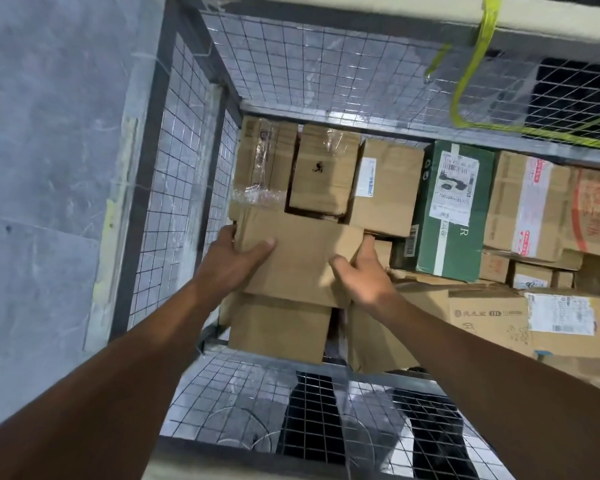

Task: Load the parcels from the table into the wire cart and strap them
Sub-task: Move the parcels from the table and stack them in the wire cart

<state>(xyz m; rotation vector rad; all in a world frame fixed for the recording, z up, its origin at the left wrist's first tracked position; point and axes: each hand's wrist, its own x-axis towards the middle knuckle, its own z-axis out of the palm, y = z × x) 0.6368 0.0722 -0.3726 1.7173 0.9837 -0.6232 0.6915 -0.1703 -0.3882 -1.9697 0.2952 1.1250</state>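
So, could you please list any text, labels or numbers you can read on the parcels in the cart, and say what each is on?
"R": white letter on the side of the green box.
White shipping label on the green box: printed lines and numbers, too blurred to read.
Label on the low right carton: too small to read.
Red-printed tape on the brown carton: unreadable.

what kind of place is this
Probably a parcel sorting depot or warehouse: a wire cart packed with taped cardboard parcels, shipping labels, a bare concrete floor, and a yellow strap hanging ready.
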